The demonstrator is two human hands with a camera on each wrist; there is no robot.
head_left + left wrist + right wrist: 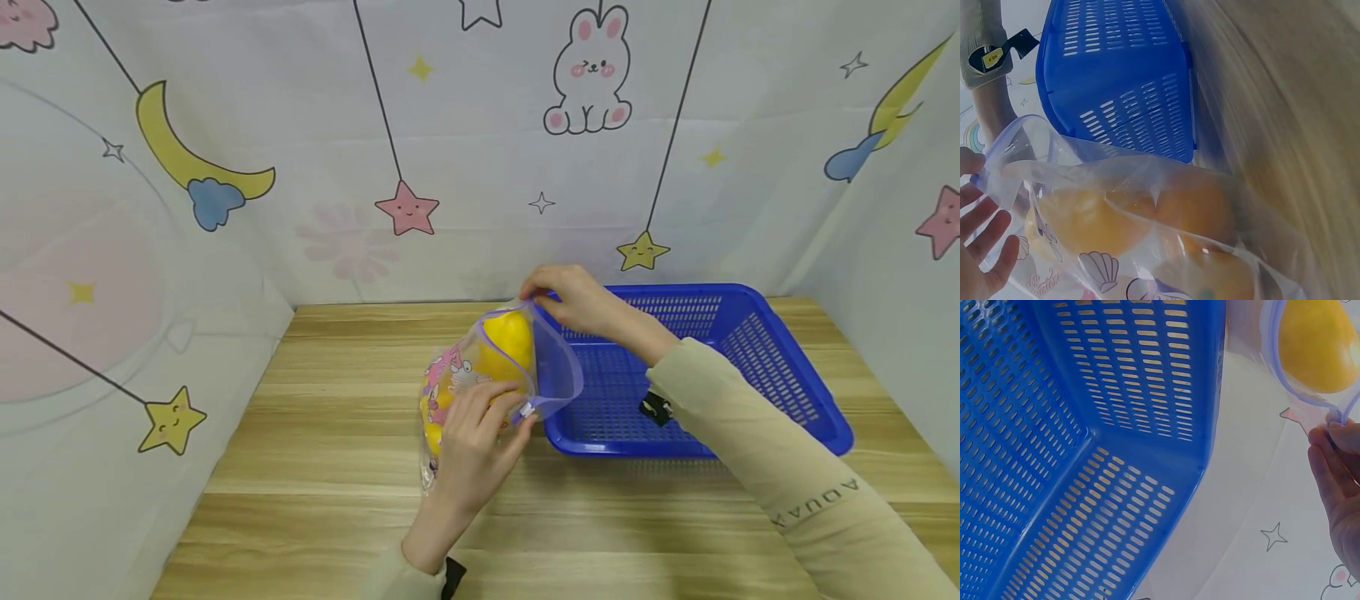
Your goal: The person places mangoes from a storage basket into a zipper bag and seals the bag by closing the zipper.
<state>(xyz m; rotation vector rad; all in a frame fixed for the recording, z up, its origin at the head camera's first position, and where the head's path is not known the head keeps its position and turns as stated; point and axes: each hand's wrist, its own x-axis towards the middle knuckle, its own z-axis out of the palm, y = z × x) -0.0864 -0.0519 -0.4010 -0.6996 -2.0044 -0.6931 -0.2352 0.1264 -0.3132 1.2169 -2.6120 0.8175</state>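
Note:
A clear zip bag (558,367) with a purple-edged mouth and printed cartoon figures stands on the table, its mouth spread toward the right. Inside sit a yellow pear-shaped thing (510,337) and several rounded yellow-orange ones, partly hidden by the print. My right hand (573,296) pinches the far corner of the mouth between thumb and fingers, as the right wrist view also shows. At the near corner, by the white slider (527,410), my left hand (476,442) pinches the bag's edge; its other fingers are spread in the left wrist view.
A blue perforated basket (806,375) stands right of the bag, close against it, with my right forearm across it. The wood-grain table (337,467) ends at a white cartoon-printed cloth (480,133) behind and at both sides.

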